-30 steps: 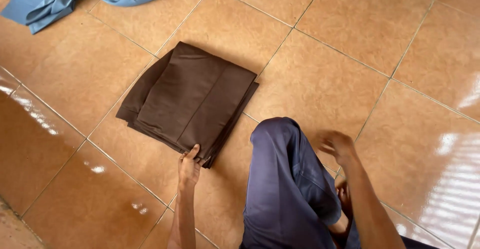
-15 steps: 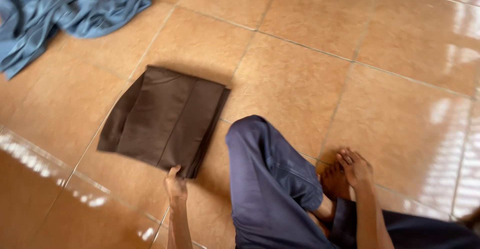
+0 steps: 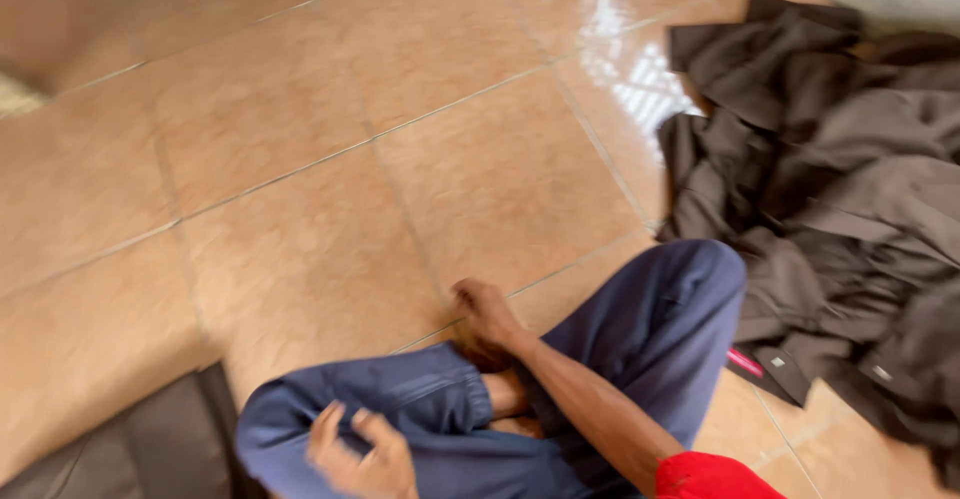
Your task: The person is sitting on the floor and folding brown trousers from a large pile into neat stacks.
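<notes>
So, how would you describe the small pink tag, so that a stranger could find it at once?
Start at the heap of dark brown clothes on the tiled floor, at the right. Go down to its lower left edge, beside the knee in blue trousers. The pink tag is the only bright strip on the brown cloth.

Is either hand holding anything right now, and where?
Nothing is held. The left hand lies open on the blue trousers; the right hand rests by the ankle.
</notes>
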